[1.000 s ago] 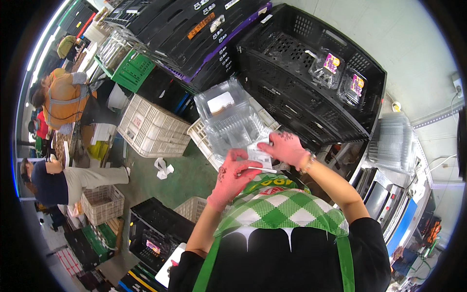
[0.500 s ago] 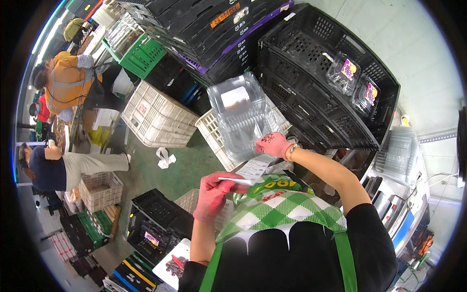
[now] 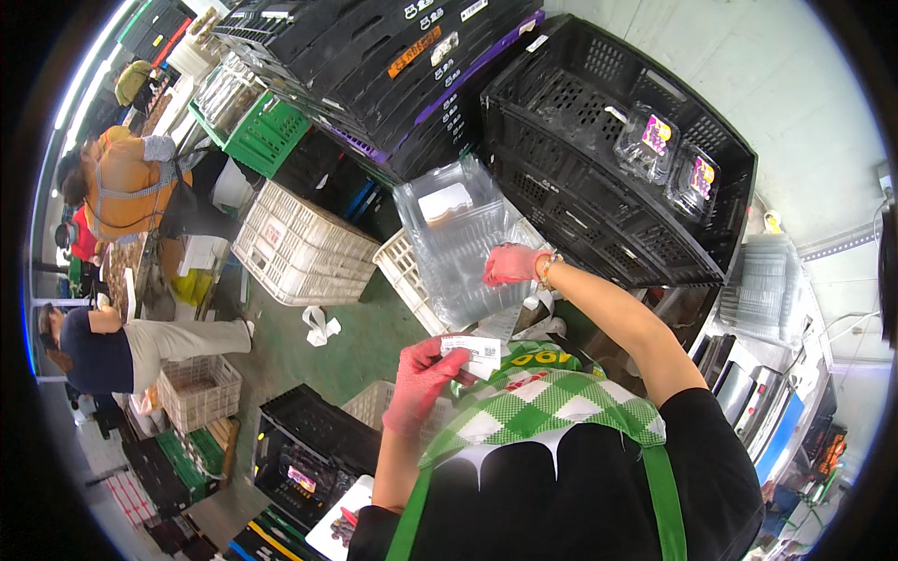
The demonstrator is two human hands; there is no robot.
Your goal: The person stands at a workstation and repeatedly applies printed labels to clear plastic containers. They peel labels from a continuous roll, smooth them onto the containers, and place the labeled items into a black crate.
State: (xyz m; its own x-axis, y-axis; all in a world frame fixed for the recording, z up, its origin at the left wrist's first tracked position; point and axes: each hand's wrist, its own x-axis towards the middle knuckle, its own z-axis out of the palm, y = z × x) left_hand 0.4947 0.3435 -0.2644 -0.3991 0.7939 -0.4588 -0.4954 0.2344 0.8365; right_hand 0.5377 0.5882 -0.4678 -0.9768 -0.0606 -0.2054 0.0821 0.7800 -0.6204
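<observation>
My left hand (image 3: 418,383), in a pink glove, is closed on a white printed label strip (image 3: 482,350) in front of my apron. My right hand (image 3: 513,266), gloved in pink too, has its fingers curled together against a stack of clear plastic boxes (image 3: 447,241). Whether it pinches anything is hidden. These boxes lie over a white slatted crate (image 3: 404,273), and a whitish patch (image 3: 445,202) shows at their far end. More white strip (image 3: 500,321) hangs between my hands.
Tall black crates (image 3: 599,173) stand at the right, with two labelled packs (image 3: 692,182) in the top one. Another white crate (image 3: 304,245) is at left, near a paper scrap (image 3: 321,325) on the floor. Co-workers (image 3: 131,182) are at far left. Clear trays (image 3: 765,290) are stacked at right.
My right hand has shifted slightly left and away from me over the clear boxes. In my left hand the label strip has turned, so its printed face shows more.
</observation>
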